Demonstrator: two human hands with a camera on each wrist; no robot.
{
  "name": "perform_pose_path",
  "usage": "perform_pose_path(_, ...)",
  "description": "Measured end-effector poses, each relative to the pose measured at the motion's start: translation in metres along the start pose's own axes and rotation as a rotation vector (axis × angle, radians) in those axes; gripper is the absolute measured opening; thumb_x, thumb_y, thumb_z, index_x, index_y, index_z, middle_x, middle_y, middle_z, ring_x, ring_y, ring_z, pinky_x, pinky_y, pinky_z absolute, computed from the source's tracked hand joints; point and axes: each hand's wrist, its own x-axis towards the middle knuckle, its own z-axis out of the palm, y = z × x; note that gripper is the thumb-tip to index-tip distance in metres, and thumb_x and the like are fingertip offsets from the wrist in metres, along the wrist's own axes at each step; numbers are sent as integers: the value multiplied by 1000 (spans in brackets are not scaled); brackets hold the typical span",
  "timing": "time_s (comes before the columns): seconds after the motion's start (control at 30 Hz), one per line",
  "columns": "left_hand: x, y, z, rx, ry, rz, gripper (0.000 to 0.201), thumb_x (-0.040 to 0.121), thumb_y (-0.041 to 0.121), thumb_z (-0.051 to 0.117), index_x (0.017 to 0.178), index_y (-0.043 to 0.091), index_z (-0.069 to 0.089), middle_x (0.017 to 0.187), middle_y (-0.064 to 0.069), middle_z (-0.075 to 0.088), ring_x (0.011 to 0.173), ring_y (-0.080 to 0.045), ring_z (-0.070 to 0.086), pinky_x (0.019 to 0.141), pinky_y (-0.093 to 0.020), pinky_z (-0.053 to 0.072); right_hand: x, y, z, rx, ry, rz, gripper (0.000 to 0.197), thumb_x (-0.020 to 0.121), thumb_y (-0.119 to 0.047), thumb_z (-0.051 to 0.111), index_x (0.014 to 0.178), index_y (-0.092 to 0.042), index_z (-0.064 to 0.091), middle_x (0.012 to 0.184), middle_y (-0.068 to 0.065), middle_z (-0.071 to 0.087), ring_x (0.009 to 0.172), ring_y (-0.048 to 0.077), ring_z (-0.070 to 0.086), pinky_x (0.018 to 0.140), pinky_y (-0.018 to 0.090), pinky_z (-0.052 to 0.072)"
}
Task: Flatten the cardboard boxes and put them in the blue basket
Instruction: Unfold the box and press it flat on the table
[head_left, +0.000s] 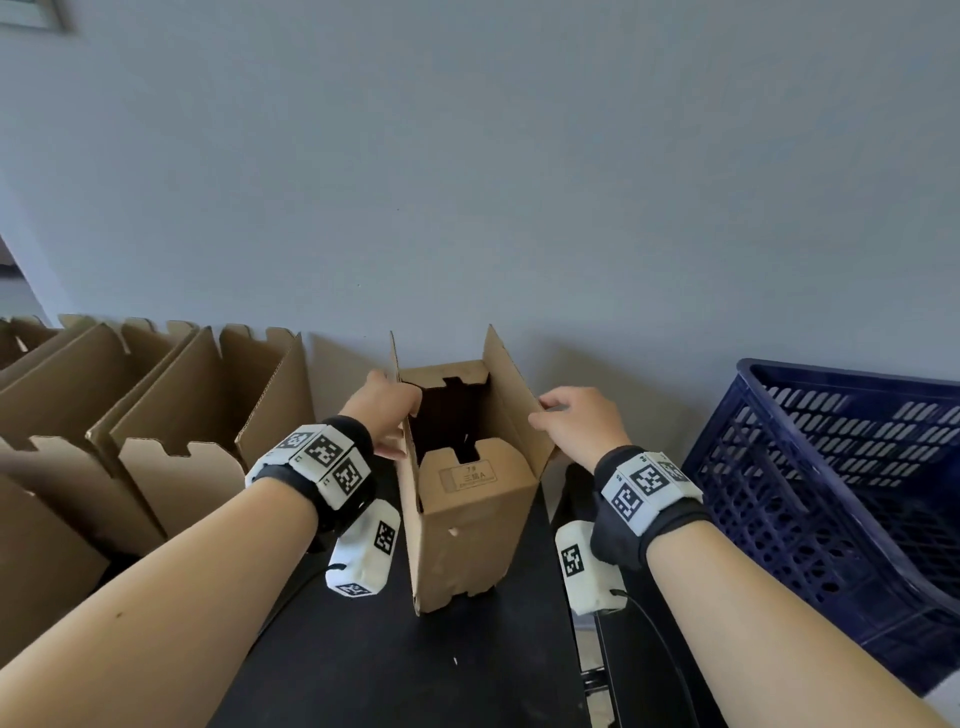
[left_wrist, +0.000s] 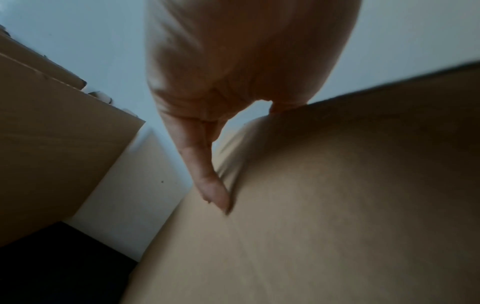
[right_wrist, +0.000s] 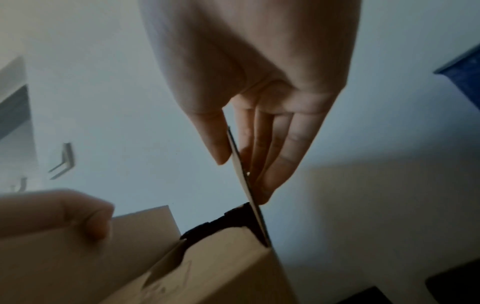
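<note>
A tall brown cardboard box (head_left: 470, 525) stands upright on the black table (head_left: 389, 665), its top flaps raised and its inside dark. My left hand (head_left: 392, 410) grips the left flap, thumb (left_wrist: 210, 181) on the outside face of the box (left_wrist: 324, 205). My right hand (head_left: 576, 421) pinches the right flap (right_wrist: 242, 170) between thumb and fingers (right_wrist: 280, 152); the box (right_wrist: 207, 273) and my left hand (right_wrist: 64, 214) show below in the right wrist view. The blue basket (head_left: 831, 488) stands tilted at the right, its corner (right_wrist: 462, 63) visible in the right wrist view.
Several more open cardboard boxes (head_left: 171, 415) line the table's left side against the grey wall (head_left: 467, 182); one of these boxes (left_wrist: 52, 148) is close to my left hand. White sensor packs hang under both wrists. A cable runs along the table's right edge.
</note>
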Motion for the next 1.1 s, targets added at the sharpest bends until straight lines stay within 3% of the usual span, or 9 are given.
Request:
perform_pose_path(0.07,1,-2,-2,-24,-8,-15,53,81,-2,45,131,12,35,117,-16,46,88,-25,57,49,-36,56,1,1,1,76,13,37,25,84,-25,64,106,-16,70,103,1,69,96,22,63,91,33,50)
perform_pose_path(0.17,0,-7,-1,-76,-32,-54,55,75,-1,46,128,11,39,108,-18,49,98,-31,59,55,-41,59,0,-6,5,-12,165,22,17,81,-22,64,97,-19,69,87,-3,67,90,22,64,76,27,49)
perform_pose_path(0.37,-2,-5,0,-117,-19,-75,59,73,-2,47,128,17,33,114,-21,52,101,-35,60,65,-51,59,-16,-36,18,-262,238,-359,27,86,-4,54,105,-21,62,86,-6,55,84,16,55,73,23,39)
perform_pose_path(0.5,1,-7,-3,-143,6,-87,64,73,-4,48,130,18,31,111,-18,49,99,-34,61,67,-52,58,-17,-45,32,-378,60,-467,25,90,-12,49,104,-21,68,101,-3,67,95,20,61,81,27,48)
perform_pose_path(0.6,2,-7,-4,-132,3,-87,64,74,-5,48,130,19,29,112,-17,48,98,-32,61,69,-51,58,-18,-43,46,-495,-196,-366,36,98,-30,40,130,-25,54,125,5,61,114,28,57,93,39,48)
perform_pose_path(0.67,1,-6,-4,-126,-13,-96,62,73,-6,49,126,17,30,112,-17,49,97,-32,62,69,-51,58,-18,-39,50,-571,-282,-292,42,100,-39,31,136,-26,48,127,6,59,115,29,55,90,39,46)
perform_pose_path(0.77,5,-7,-6,-102,-14,-104,71,60,-4,57,124,12,32,113,-17,51,101,-33,60,74,-49,58,-17,-38,48,-567,-278,-250,41,99,-46,29,109,-20,60,96,4,65,94,26,62,79,35,47)
perform_pose_path(0.9,17,-12,-7,-75,16,-85,87,49,-1,65,128,16,32,120,-16,44,107,-35,54,81,-49,55,-18,-42,37,-467,-246,-251,40,99,-47,28,82,-20,52,61,-2,55,59,21,61,74,32,52)
perform_pose_path(1.1,12,-5,-8,-63,179,-60,90,75,1,60,149,16,10,146,-12,18,127,-38,33,82,-46,55,-15,-37,29,-392,-43,-221,50,92,-62,32,73,-19,48,70,-1,54,77,23,56,67,32,41)
